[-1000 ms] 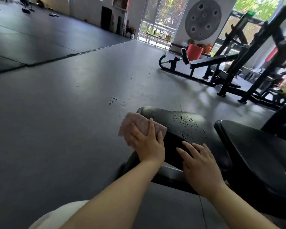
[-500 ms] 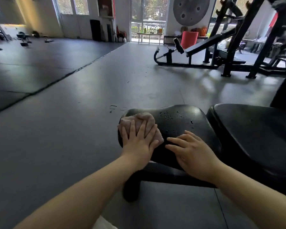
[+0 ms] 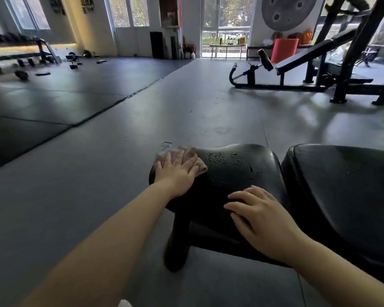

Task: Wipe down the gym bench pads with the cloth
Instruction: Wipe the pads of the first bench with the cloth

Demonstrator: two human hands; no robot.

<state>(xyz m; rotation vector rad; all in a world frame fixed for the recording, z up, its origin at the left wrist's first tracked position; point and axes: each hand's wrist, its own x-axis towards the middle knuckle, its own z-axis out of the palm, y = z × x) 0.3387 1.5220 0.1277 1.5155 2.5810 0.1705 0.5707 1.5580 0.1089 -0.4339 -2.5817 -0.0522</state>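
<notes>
A black gym bench seat pad (image 3: 235, 173) stands in front of me, its top dotted with water droplets. A pinkish cloth (image 3: 193, 156) lies on the pad's left end. My left hand (image 3: 177, 171) presses flat on the cloth with straight fingers. My right hand (image 3: 259, 218) rests on the near right part of the same pad, fingers loosely bent, holding nothing. A second, larger black pad (image 3: 341, 191) adjoins it on the right.
Grey rubber floor stretches out ahead. A black incline bench and rack (image 3: 308, 69) stand at the back right, with a red box (image 3: 284, 49) behind. Dumbbells (image 3: 20, 74) lie scattered at the far left. The bench leg (image 3: 177, 244) drops below the seat pad.
My head has lifted and levelled, showing more of the room. My left hand stays on the cloth at the pad's left end, its fingers flatter. The right hand stays on the pad.
</notes>
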